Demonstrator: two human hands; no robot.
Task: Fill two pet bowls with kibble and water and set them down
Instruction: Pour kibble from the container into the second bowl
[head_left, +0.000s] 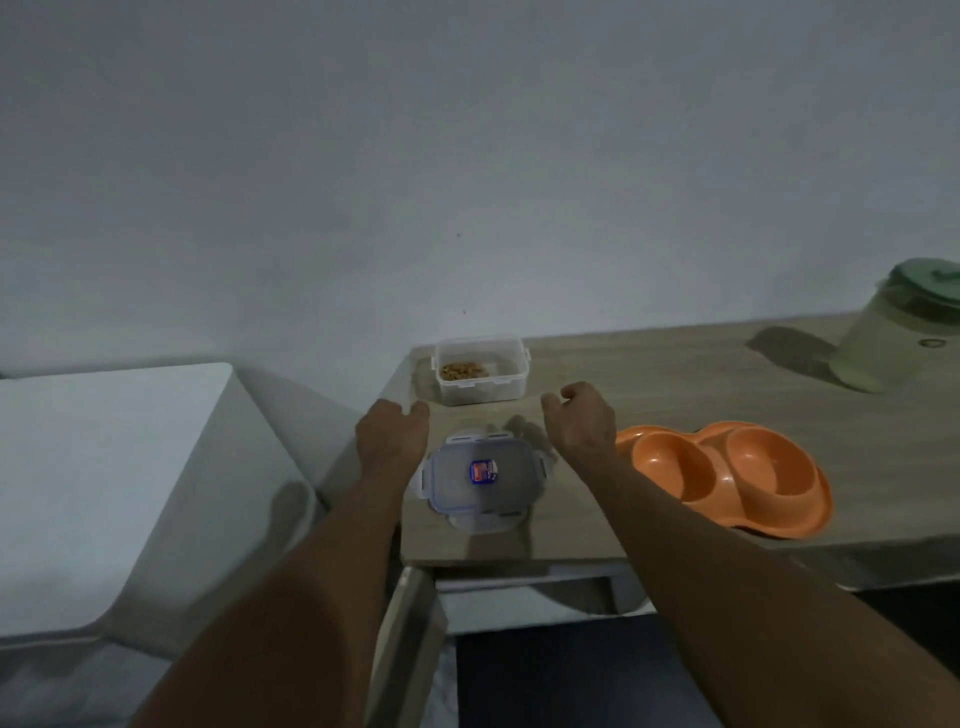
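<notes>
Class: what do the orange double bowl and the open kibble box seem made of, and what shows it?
Orange double pet bowl: probably moulded plastic, glossy, one seamless shape. Clear rectangular kibble box: likely plastic too, with hazy see-through walls.

Lid (483, 475) before container (480, 370), double bowl (727, 475) right.

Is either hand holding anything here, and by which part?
No. The left hand and right hand are both empty, poised just short of the open kibble container.
</notes>
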